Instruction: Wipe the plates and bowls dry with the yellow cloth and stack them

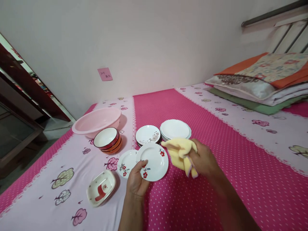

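Note:
My left hand grips a white plate with red flowers by its near left edge, thumb on top. To the right of it, my right hand is closed on a yellow cloth, which hangs in folds beside the plate's rim. Another flowered plate lies on the bed, partly covered by the held one. Behind them stand a stack of dark-rimmed plates and a stack of plain white plates, the latter partly hidden by the cloth.
At left are stacked bowls, a pink basin behind them, and a squarish patterned dish nearer me. Folded bedding is piled at the far right. A pink note sticks to the wall behind the bed.

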The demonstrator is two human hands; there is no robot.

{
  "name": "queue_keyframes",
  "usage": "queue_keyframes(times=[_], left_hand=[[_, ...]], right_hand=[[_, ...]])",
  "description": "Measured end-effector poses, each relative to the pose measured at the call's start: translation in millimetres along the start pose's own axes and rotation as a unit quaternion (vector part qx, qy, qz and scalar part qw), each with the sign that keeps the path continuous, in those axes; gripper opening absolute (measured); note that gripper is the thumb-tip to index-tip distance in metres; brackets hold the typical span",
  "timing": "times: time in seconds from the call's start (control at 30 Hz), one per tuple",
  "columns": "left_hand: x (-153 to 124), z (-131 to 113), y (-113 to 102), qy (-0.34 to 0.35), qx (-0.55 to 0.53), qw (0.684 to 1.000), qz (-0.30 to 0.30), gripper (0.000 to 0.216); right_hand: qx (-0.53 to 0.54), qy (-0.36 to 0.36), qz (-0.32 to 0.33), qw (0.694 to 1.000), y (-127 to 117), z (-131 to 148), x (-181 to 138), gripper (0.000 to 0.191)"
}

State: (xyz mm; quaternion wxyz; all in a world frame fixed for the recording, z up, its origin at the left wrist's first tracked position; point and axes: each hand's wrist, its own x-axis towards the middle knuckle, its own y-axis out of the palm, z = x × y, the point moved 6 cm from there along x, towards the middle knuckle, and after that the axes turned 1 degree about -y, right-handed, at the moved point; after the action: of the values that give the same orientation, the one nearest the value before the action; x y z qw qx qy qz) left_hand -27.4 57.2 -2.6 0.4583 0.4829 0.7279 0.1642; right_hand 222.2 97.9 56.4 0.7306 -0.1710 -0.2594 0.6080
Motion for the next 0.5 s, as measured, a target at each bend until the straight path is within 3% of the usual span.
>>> queue_keyframes(times=[0.1, 0.17, 0.23, 0.37, 0.5], left_hand=[[0, 2, 2, 0.016, 0.083, 0.996, 0.034, 0.031], [-1, 6, 4, 0.015, 0.140, 0.988, 0.063, 0.030], [-2, 11, 6, 0.009, 0.180, 0.980, 0.081, 0.034], [-6, 19, 15, -0.004, 0.213, 0.966, 0.146, 0.043], [-9, 20, 17, -0.011, 0.220, 0.962, 0.162, 0.047]], right_hand=[[0.074, -0.015, -0.066, 0.995, -6, 2, -2, 0.026], [0.116, -0.039, -0.070, 0.990, -3, 12, -6, 0.032], [0.157, -0.064, -0.004, 0.985, 5, 25, -12, 0.034], [0.214, -0.117, 0.216, 0.945, 22, 50, -26, 0.041], [0.192, -0.100, 0.188, 0.958, 19, 47, -24, 0.043]])
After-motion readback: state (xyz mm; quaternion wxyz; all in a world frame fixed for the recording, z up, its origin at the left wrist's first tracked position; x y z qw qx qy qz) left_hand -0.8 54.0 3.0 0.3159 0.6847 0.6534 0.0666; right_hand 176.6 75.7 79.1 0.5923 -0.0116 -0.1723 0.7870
